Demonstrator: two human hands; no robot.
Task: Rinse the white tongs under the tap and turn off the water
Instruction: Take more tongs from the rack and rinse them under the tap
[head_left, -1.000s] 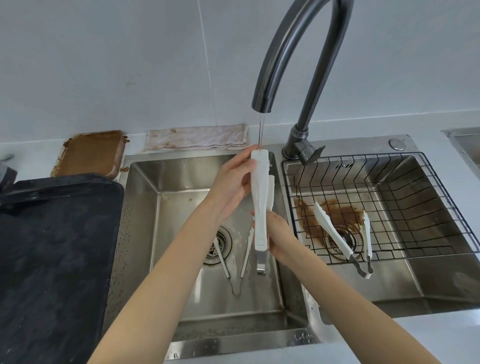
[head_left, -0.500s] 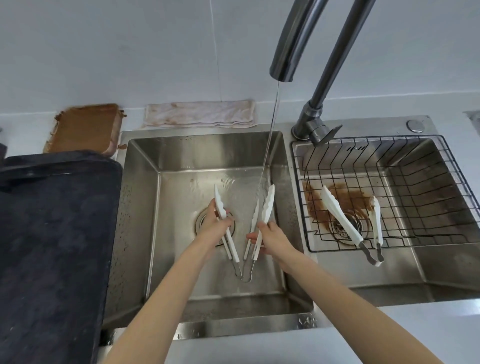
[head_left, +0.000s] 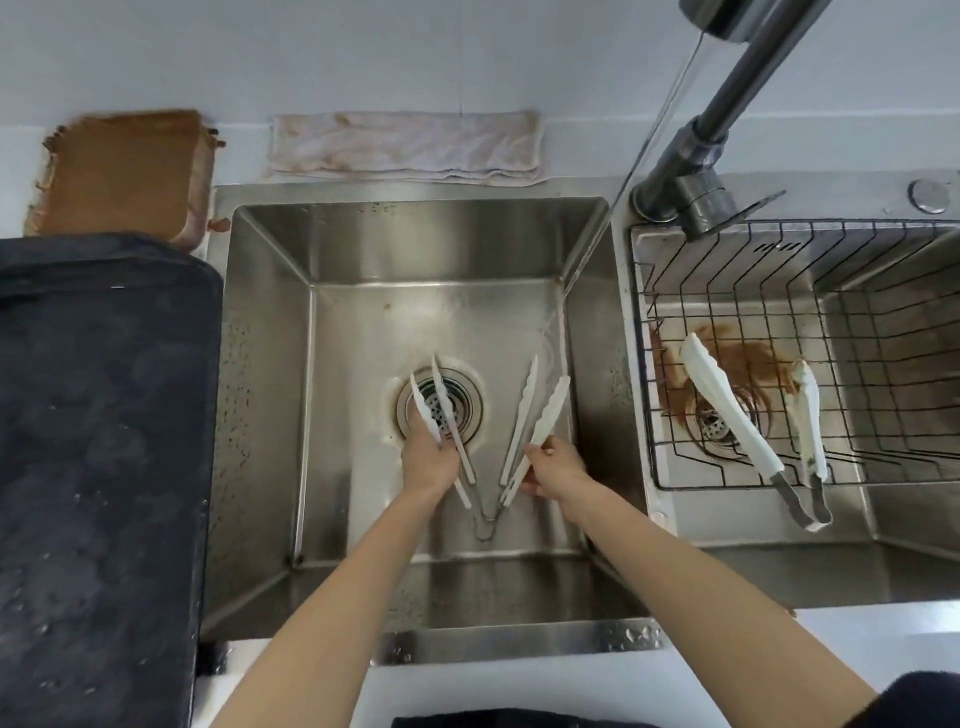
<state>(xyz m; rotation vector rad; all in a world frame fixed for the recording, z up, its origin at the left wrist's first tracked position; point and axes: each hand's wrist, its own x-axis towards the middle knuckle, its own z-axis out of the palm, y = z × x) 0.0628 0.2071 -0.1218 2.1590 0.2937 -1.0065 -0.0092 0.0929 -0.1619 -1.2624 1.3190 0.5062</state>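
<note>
White tongs (head_left: 545, 421) are spread in a wide V low in the left sink (head_left: 270, 364), hinge toward me. My left hand (head_left: 428, 462) grips the left arm over the drain. My right hand (head_left: 553, 467) pinches the right arm. A second pair of white arms (head_left: 519, 415) lies just inside the V; I cannot tell whether they touch. Water (head_left: 649, 140) runs in a thin stream from the dark tap (head_left: 727, 104) and lands by the sink's right wall, just beyond the right arm's tip. The tap lever (head_left: 737, 208) sits between the two sinks.
The right sink holds a black wire basket (head_left: 857, 291), another pair of white tongs (head_left: 727, 415) and a brown stain. A black tray (head_left: 104, 467) lies left of the sink. A brown-soiled container (head_left: 119, 171) and a stained cloth (head_left: 405, 145) lie along the back wall.
The tongs came down from upright under the spout to the sink floor and were spread open. My left hand shifted from their top end to the left arm. The view moved closer.
</note>
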